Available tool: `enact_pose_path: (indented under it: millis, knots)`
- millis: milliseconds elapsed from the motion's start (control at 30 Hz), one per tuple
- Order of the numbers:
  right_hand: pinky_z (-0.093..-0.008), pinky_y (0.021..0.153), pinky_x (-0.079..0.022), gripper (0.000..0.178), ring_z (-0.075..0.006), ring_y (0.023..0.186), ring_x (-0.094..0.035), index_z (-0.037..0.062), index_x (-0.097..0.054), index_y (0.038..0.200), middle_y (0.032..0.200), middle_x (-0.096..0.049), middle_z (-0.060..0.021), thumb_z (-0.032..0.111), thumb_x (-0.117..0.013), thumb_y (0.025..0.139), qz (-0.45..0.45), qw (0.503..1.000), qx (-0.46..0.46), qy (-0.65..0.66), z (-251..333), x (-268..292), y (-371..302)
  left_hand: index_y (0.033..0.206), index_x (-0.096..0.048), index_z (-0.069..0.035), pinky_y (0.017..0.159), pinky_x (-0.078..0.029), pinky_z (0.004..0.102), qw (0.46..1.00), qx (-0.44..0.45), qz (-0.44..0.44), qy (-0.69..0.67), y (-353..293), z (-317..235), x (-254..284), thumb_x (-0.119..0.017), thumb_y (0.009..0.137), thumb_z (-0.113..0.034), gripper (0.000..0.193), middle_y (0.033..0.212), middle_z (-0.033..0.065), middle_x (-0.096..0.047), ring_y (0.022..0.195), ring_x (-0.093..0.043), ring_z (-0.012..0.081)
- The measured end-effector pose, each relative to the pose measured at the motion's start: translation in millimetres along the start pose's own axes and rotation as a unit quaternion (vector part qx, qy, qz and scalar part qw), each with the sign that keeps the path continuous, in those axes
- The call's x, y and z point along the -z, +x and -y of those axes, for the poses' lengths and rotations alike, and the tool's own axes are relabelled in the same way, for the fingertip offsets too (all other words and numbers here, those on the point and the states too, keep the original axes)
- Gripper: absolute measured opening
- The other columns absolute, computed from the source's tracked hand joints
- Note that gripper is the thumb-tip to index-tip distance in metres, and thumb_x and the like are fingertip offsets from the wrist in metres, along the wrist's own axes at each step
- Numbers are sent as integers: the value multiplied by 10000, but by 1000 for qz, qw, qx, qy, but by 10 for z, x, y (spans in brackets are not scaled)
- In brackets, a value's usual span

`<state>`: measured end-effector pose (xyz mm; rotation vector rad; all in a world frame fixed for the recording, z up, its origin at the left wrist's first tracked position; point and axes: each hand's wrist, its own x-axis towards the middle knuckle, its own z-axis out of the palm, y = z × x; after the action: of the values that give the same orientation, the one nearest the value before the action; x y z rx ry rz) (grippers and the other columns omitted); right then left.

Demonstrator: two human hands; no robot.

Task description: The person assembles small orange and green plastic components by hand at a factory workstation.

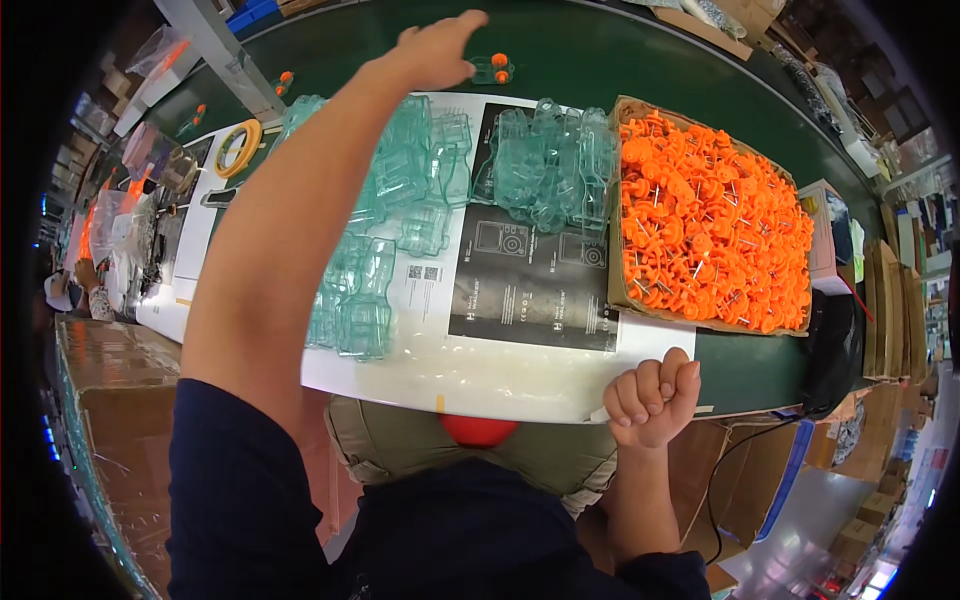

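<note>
My left arm reaches across to the green belt [600,50], where my left hand [435,55] is open with its fingers stretched out. Just right of its fingertips lies a clear plastic blister tray [483,71] holding orange pieces [499,62]. My right hand [655,400] is closed with curled fingers at the table's front edge, below a shallow carton [617,270]. Whatever its fingers may hold is hidden. The carton is heaped with orange plastic pieces with metal pins [710,220]. Empty clear blister trays [550,160] lie stacked left of the carton, with more [365,290] partly behind my left arm.
Black-and-white printed sheets [535,285] cover the table. A yellow tape roll [238,148] sits left of my arm, near a grey post [220,60]. More filled trays [285,82] rest farther along the belt. Cardboard boxes [130,420] stand on the floor at left.
</note>
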<state>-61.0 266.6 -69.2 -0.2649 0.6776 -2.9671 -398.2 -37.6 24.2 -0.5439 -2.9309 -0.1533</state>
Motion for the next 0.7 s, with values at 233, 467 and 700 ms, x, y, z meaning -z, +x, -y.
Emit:
enact_pose_path:
  millis: [233, 467, 700]
  knots:
    - [-248, 387, -333, 384, -80, 412, -349, 160, -401, 775, 527, -384, 33, 370, -363, 1094, 3, 1000, -11, 1, 10, 15, 40, 1387, -509, -97, 939, -509, 404, 990, 101, 67, 69, -694, 586, 355, -639, 886, -245, 538, 1300, 130, -638, 1063, -642, 320]
    - [-246, 386, -334, 380, -78, 409, -346, 161, -398, 769, 523, -380, 36, 360, -371, 1092, 3, 1000, -11, -27, -1, -1, 38, 1349, -533, -102, 913, -514, 400, 987, 138, 77, -37, -979, 461, 390, -625, 859, -225, 513, 1266, 125, -657, 1033, -652, 316]
    - [-243, 384, -335, 373, -75, 414, -345, 163, -404, 765, 526, -381, 39, 346, -382, 1089, -4, 999, -2, -41, -13, -40, 41, 1250, -609, -84, 839, -525, 376, 979, 168, -98, -68, -1238, 330, 599, -568, 832, -137, 424, 1177, 107, -702, 935, -662, 307]
